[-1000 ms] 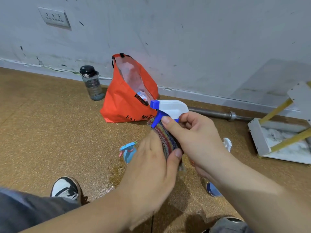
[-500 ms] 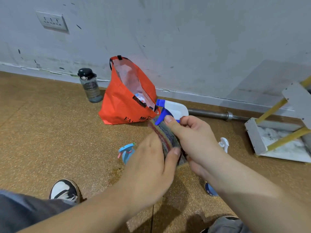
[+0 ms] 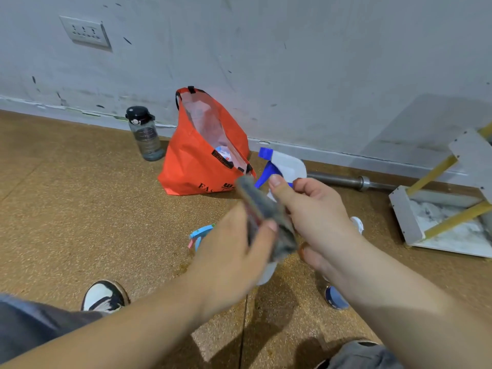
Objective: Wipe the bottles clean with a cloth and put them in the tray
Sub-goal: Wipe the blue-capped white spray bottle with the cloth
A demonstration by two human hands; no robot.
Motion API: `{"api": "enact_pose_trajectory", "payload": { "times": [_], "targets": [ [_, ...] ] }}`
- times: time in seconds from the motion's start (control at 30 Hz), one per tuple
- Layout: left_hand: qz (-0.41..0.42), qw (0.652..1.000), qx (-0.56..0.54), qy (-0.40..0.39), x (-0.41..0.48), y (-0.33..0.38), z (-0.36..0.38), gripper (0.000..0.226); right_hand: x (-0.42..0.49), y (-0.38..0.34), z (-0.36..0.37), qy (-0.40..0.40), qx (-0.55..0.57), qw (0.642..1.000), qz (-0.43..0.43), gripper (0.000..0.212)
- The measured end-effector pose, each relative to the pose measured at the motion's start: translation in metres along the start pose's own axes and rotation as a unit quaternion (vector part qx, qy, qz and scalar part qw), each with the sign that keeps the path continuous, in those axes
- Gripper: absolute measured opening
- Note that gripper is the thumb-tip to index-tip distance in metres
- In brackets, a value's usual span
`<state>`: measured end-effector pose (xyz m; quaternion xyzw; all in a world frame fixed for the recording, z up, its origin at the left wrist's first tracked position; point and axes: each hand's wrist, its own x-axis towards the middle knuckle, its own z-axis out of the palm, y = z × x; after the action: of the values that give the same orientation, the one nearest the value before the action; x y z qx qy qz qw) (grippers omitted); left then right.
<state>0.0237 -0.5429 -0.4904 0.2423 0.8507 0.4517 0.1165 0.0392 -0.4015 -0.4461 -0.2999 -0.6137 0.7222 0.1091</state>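
Right hand (image 3: 316, 217) fingers (image 3: 277, 187) clamp the spray bottle (image 3: 288, 166) neck, steadying it off the floor (image 3: 80, 209); left hand (image 3: 229, 257) grips the cloth (image 3: 266, 217) wrapped round its body just below them, presumably for scrubbing.

My right hand (image 3: 314, 217) grips the spray bottle (image 3: 288, 166) at the neck. It has a white head with a blue trigger, and it is tilted with the head away from me. My left hand (image 3: 231, 257) holds the cloth (image 3: 266, 217), grey and blurred, against its body. A second spray bottle (image 3: 201, 233), with a light blue head, lies on the floor beyond my left hand. A third bottle (image 3: 335, 300) lies partly hidden under my right arm.
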Motion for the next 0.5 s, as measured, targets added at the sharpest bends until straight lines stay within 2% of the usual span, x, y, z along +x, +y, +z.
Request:
{"api": "enact_pose_trajectory", "payload": {
  "times": [0.03, 0.1, 0.2, 0.27, 0.3, 0.37, 0.43, 0.5],
  "targets": [
    [0.075, 0.994, 0.080, 0.017, -0.003, 0.003, 0.000, 0.039, -0.002, 0.001, 0.002, -0.002, 0.000, 1.000, 0.006, 0.022],
    [0.106, 0.987, 0.115, 0.026, 0.000, -0.001, 0.001, 0.041, -0.005, 0.002, 0.004, -0.003, 0.006, 1.000, 0.005, 0.018],
    [0.042, 0.999, -0.010, 0.011, 0.005, -0.013, -0.001, 0.036, 0.000, -0.002, 0.004, 0.002, 0.017, 1.000, 0.008, 0.019],
    [-0.061, 0.993, -0.103, 0.002, 0.006, -0.018, 0.000, 0.037, 0.007, -0.008, -0.001, 0.028, 0.015, 0.999, 0.010, 0.023],
    [-0.136, 0.979, -0.154, -0.013, 0.004, -0.018, 0.000, 0.039, 0.010, -0.011, -0.003, 0.045, 0.021, 0.999, 0.011, 0.025],
    [-0.258, 0.923, -0.281, -0.058, 0.000, -0.017, 0.005, 0.048, 0.014, -0.015, -0.007, 0.077, 0.038, 0.996, 0.014, 0.026],
    [-0.312, 0.851, -0.415, -0.079, -0.002, -0.011, 0.005, 0.053, 0.015, -0.017, -0.008, 0.083, 0.042, 0.995, 0.024, 0.025],
    [-0.329, 0.816, -0.469, -0.073, -0.002, -0.003, 0.001, 0.049, 0.016, -0.015, -0.008, 0.059, 0.025, 0.997, 0.037, 0.023]
  ]
}}
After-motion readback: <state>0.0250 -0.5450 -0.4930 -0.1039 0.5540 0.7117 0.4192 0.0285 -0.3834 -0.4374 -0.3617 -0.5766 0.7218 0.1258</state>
